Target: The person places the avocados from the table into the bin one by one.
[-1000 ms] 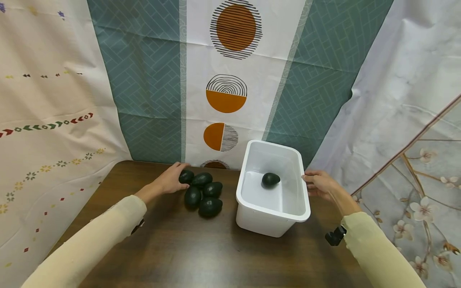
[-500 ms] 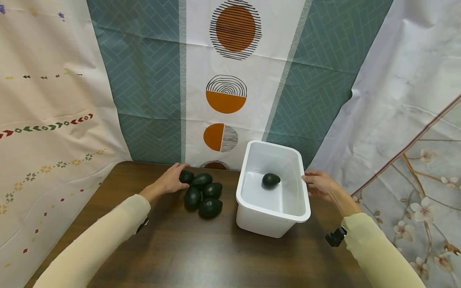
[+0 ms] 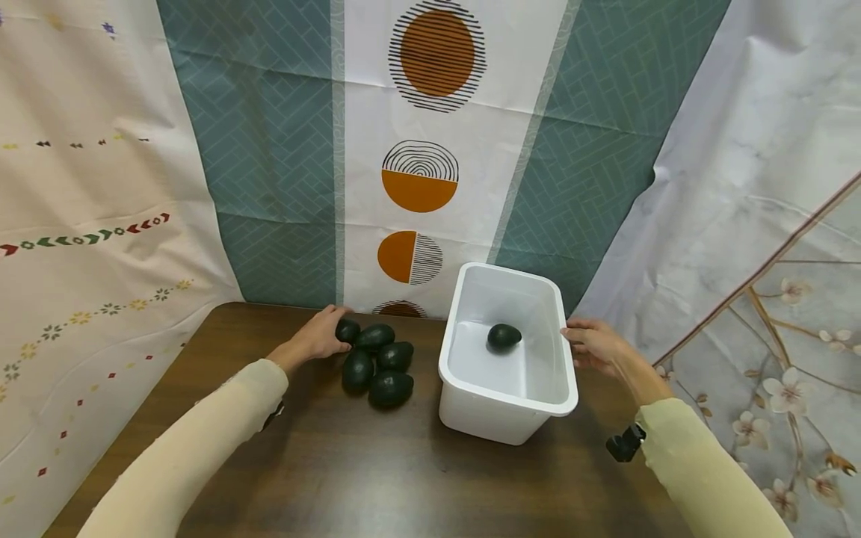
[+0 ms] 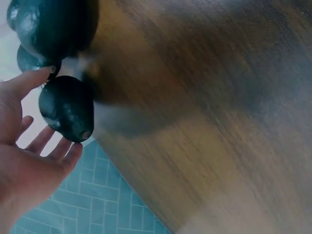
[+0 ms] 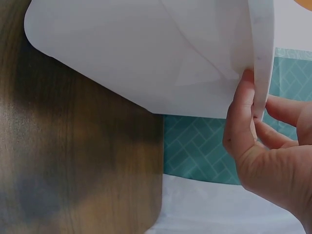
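The person's left grip [image 3: 321,335] is closed around an avocado [image 4: 67,108] at the far-left end of a tight cluster, thumb at one side of it and fingers curved along the other, while four more avocados [image 3: 391,389] lie beside it on the brown bench [image 3: 377,471]. The right grip [image 3: 599,345] pinches the right-hand rim of the white tub [image 3: 484,413], which stands upright to the right of the cluster. One lone avocado [image 3: 504,337] lies on the tub's floor, nearer the far end, and a patterned cloth [image 3: 282,149] hangs behind.
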{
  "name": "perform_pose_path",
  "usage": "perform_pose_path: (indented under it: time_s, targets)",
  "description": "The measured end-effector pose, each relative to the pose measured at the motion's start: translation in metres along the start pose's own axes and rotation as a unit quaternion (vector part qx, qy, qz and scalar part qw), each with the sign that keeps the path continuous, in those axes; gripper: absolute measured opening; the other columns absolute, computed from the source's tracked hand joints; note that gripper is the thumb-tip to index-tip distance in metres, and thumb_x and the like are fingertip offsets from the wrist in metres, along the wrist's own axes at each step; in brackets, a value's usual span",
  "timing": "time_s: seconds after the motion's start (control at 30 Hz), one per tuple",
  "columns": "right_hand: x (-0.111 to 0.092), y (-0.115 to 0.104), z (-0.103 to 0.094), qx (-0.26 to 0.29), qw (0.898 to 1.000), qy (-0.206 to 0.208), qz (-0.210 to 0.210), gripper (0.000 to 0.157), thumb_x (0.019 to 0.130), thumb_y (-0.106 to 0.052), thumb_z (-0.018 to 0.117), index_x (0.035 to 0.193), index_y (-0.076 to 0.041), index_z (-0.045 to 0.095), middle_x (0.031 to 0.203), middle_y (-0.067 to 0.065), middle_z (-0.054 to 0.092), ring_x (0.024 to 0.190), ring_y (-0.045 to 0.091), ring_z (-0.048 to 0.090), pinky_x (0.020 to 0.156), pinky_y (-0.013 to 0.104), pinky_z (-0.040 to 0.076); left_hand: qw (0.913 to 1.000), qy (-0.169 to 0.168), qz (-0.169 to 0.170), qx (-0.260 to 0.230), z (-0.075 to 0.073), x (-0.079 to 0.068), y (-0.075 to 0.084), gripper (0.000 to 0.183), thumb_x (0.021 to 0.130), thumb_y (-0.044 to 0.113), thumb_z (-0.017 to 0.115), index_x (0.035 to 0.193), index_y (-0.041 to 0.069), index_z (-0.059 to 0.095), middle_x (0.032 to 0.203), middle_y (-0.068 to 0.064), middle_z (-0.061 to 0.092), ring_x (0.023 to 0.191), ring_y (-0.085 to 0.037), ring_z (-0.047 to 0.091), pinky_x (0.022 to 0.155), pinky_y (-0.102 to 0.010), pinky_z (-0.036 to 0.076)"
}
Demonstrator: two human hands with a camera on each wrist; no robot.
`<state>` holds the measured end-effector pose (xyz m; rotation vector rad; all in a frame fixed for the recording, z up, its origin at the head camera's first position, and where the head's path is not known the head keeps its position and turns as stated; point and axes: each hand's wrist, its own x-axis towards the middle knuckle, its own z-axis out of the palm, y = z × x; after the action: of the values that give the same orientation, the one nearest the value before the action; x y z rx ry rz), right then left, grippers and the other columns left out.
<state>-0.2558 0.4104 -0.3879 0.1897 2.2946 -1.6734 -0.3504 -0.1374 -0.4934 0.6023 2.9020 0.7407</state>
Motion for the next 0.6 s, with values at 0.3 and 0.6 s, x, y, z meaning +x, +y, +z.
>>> perform_pose_path:
  time_s: [0.3, 0.6]
  targets:
    - [0.003, 0.0, 0.0, 0.012, 1.0, 0.007, 0.004, 0.059, 0.111, -0.017, 0.056, 0.156, 0.011, 0.031, 0.104, -0.001, 0.068, 0.088, 0.011, 0.067, 0.076, 0.034, 0.06, 0.9996, 0.002, -0.017, 0.024, 0.01, 0.006, -0.013, 0.079, 0.092, 0.022, 0.084, 0.159, 0.008, 0.045, 0.151, -0.027, 0.045, 0.135, -0.051, 0.049, 0.099, -0.066, 0.05]
    - [0.004, 0.003, -0.001, 0.022, 1.0, 0.006, 0.001, 0.056, 0.111, -0.015, 0.057, 0.154, 0.012, 0.034, 0.102, -0.001, 0.07, 0.087, 0.011, 0.068, 0.074, 0.035, 0.061, 0.9972, 0.0, -0.004, 0.075, 0.017, 0.01, -0.017, 0.076, 0.09, 0.019, 0.085, 0.156, 0.009, 0.049, 0.15, -0.024, 0.047, 0.133, -0.048, 0.051, 0.095, -0.064, 0.053]
